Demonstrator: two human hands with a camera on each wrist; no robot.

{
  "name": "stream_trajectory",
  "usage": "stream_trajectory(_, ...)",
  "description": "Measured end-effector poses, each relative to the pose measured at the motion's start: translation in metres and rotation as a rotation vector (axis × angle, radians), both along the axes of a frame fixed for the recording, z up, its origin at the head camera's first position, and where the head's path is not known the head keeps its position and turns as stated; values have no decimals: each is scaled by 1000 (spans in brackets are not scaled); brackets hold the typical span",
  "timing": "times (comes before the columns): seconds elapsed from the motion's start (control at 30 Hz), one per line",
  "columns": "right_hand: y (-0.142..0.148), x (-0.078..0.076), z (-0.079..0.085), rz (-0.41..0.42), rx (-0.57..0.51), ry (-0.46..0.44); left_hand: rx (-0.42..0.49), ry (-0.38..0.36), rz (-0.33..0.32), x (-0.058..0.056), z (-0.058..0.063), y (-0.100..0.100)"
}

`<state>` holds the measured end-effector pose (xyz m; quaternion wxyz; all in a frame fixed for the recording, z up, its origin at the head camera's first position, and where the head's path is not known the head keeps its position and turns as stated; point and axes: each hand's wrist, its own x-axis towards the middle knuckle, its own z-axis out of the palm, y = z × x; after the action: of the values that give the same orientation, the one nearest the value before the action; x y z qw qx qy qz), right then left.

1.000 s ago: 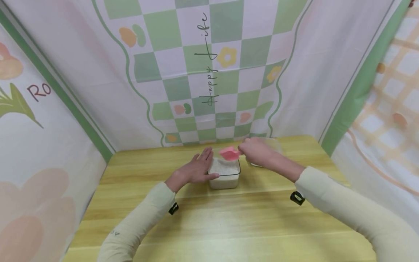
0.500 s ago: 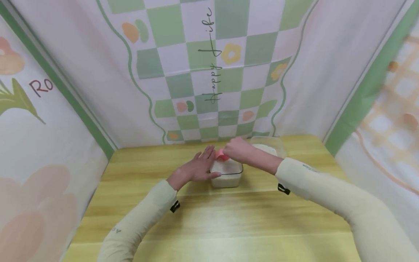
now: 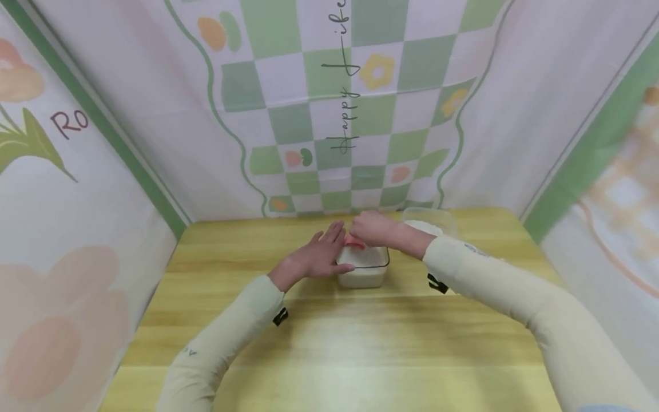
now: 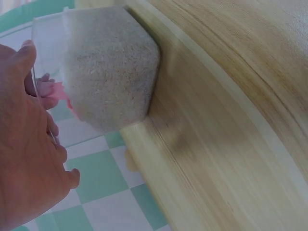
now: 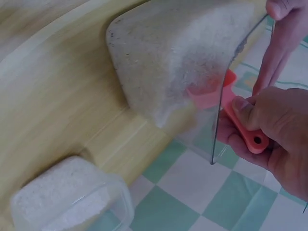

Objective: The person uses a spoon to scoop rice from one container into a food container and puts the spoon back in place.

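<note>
A clear rectangular container point(image 3: 362, 278) of white rice grains stands upright near the back of the table. My left hand point(image 3: 321, 254) rests against its left side, fingers extended and thumb along the front rim. My right hand point(image 3: 374, 229) grips the handle of a pink scoop point(image 5: 239, 120) between thumb and fingers. In the right wrist view the scoop's bowl lies inside the container, just over or in the rice; the wall blurs how deep. The left wrist view shows the rice point(image 4: 113, 67) filling much of the container, with the scoop's edge at its surface.
A second clear container point(image 5: 72, 197) holding white grains stands to the right, partly behind my right forearm in the head view. The wooden table point(image 3: 360, 355) ends at the back against a green checked curtain point(image 3: 329, 114).
My right hand has moved left, bringing the pink scoop from above the container's right side down into it, bowl tipped. My left hand stays at the container's side. The head view has shifted slightly.
</note>
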<state>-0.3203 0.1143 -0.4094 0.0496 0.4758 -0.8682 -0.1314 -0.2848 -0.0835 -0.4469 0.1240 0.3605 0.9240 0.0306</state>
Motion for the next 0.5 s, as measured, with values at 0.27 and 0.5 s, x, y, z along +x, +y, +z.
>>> stream_trajectory(0.27,2,-7,9,-47,-60,-211,-32,-11,14,-2,1,2)
stream_trajectory(0.5,8,-10,17,-112,-79,-450,-31,-29,31,-1,1,2)
